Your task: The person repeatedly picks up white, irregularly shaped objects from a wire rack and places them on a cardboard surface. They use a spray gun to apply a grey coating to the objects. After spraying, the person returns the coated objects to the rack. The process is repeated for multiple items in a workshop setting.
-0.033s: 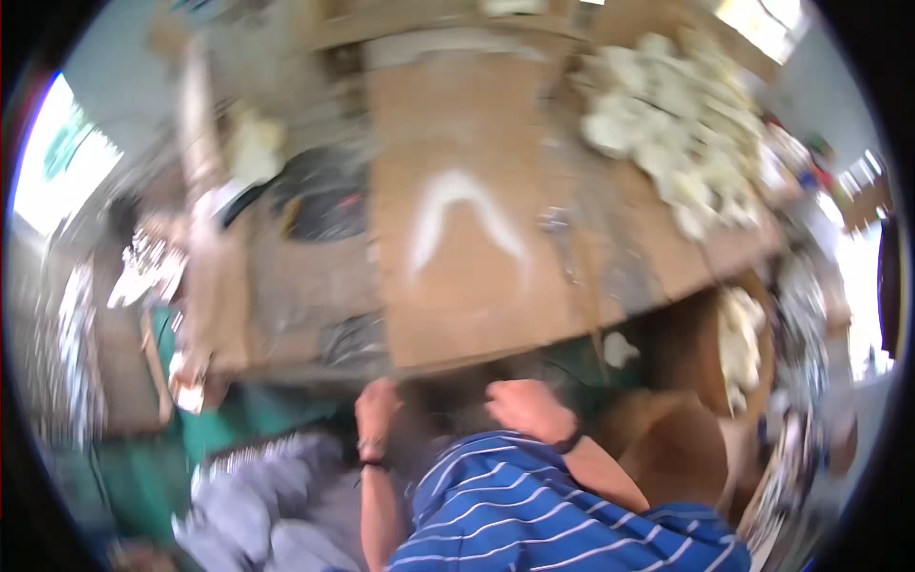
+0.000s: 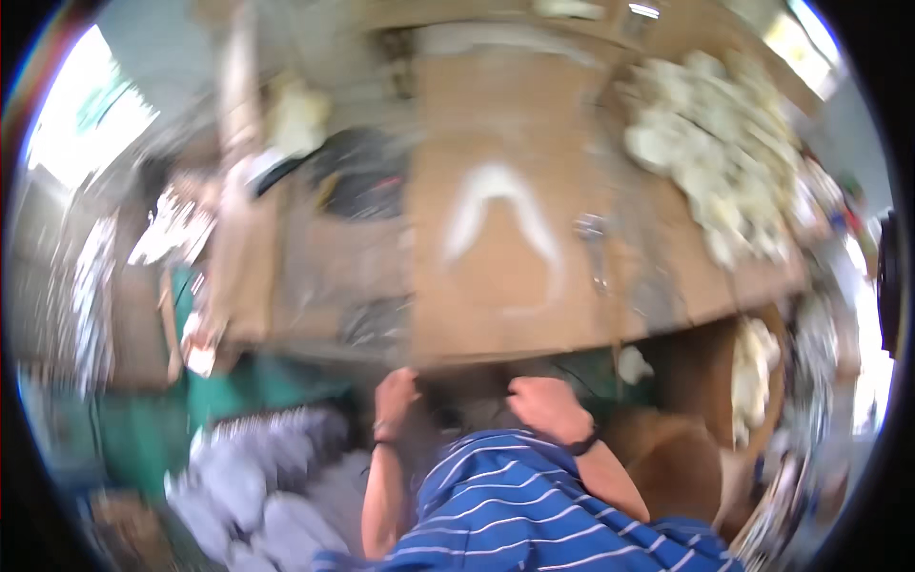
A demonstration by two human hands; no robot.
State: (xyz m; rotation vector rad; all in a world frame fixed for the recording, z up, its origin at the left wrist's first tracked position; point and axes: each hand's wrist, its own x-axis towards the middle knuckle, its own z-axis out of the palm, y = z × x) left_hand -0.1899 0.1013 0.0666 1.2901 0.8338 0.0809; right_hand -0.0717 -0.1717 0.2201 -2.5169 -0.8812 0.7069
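Note:
My left hand (image 2: pixel 396 397) is closed, with its fingers curled in, just below the front edge of the worktable. A dark band circles that wrist. My right hand (image 2: pixel 552 409) is also curled closed, at the same height in front of my blue striped shirt (image 2: pixel 505 496), with a dark band on the wrist. The picture is smeared by motion, and what either hand holds, if anything, is hidden. Beyond them a cardboard sheet (image 2: pixel 457 319) lies on the table, bearing a white arch-shaped mark (image 2: pixel 497 181). Neither hand touches the mark.
Cream-white pieces (image 2: pixel 710 143) are heaped at the table's right; more sit in a brown container (image 2: pixel 780 367) below. A black plastic bag (image 2: pixel 357 181) lies left of the cardboard. Greyish-blue pieces (image 2: pixel 253 477) are piled at my lower left. A brown rounded shape (image 2: pixel 667 467) stands by my right arm.
The whole scene has shifted rightward in view, with the table slightly higher. My hands keep the same curled pose near the table edge.

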